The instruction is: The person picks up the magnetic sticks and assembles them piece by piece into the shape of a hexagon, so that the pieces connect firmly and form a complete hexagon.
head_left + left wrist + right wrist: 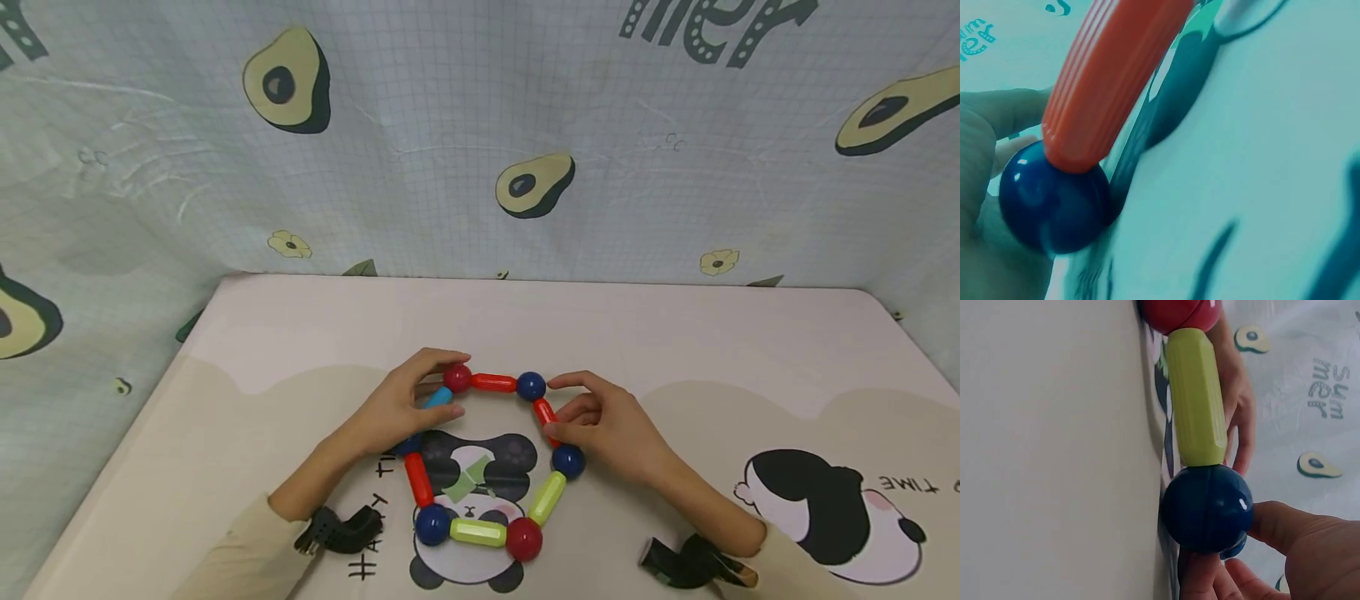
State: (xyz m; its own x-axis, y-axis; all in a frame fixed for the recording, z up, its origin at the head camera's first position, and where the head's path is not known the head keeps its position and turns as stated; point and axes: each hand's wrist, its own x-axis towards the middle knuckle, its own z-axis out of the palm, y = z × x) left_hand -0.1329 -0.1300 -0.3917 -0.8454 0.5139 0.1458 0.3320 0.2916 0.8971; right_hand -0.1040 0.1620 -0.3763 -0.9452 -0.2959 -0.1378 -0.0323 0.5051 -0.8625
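Observation:
Colored balls and ribbed rods form a closed ring on the table. My left hand (401, 406) is at the ring's far left corner. Its fingers and thumb lie about a light blue rod (438, 398), the index finger beside a red ball (457, 377). With the right hand (611, 425) I pinch a red rod (546, 412), the index fingertip by a blue ball (531, 386). Another red rod (493, 382) spans the far side. Nearer me are a blue ball (1207, 509), a yellow-green rod (1196, 397) and a red ball (524, 539). The left palm partly hides a blue ball (1054, 200).
The ring lies over a printed panda (472, 567) on the tabletop (300, 325). A printed dog (825, 517) is at the right. Black wrist straps (345, 531) sit on both forearms. An avocado-patterned cloth (420, 100) hangs behind the table.

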